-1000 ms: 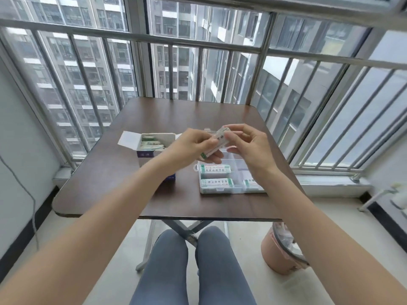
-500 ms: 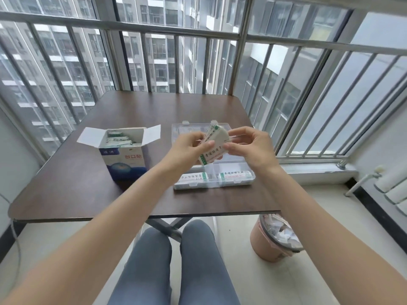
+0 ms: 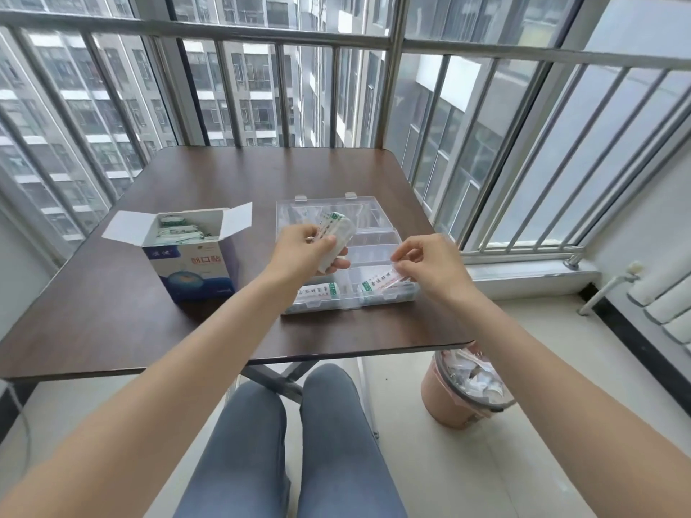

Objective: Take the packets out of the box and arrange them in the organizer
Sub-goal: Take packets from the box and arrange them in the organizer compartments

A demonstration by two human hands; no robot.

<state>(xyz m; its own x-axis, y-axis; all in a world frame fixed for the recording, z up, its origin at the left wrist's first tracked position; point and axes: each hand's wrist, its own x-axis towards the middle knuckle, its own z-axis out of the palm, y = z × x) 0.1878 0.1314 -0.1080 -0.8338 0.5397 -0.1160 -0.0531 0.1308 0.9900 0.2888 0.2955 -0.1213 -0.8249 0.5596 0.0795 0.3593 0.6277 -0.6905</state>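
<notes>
An open blue and white box (image 3: 194,269) stands on the left of the brown table (image 3: 112,312), with several white and green packets (image 3: 175,233) inside. A clear plastic organizer (image 3: 374,241) lies open to its right. My left hand (image 3: 306,248) grips a stack of packets (image 3: 336,233) above the organizer's middle. My right hand (image 3: 430,267) pinches a single packet (image 3: 385,282) low over the organizer's front right compartment. Another packet (image 3: 318,291) lies in the front left compartment.
A pink waste bin (image 3: 463,390) full of paper scraps stands on the floor under the table's right corner. Metal window bars run along the far and right sides. My legs in blue jeans (image 3: 291,443) are under the table's front edge.
My hands have parted. The right hand has drawn one packet off the stack and lowered it to the front right compartment, while the left hand keeps the rest. The camera view shifted right.
</notes>
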